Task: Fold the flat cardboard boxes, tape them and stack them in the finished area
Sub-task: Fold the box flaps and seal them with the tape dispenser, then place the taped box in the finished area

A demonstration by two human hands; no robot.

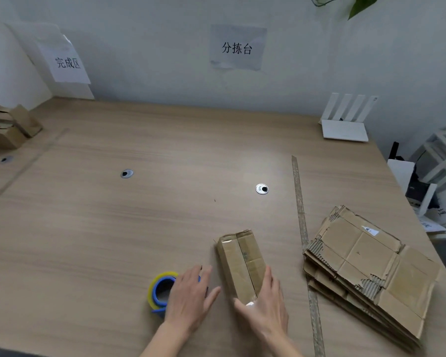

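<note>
Bare desk (139, 228) leftward; flat cardboard stack (371, 274) blocks the right.

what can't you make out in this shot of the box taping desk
Head view only:
- Blue and yellow tape dispenser: its right part is hidden under the left hand.
- Folded brown cardboard box: near end covered by the right hand.
- Finished brown boxes: cut off by the left edge.
- White label on the flat cardboard stack: too small to read.

Folded cardboard box (242, 264): brown, narrow, closed, its top seam taped, lying lengthwise on the wooden table. Tape roll (160, 292): blue core, yellowish tape, just left of the box. Stack of flat cardboard boxes (371, 269): worn, unfolded, well right of the box. Finished boxes (8, 127): far left of it.
</note>
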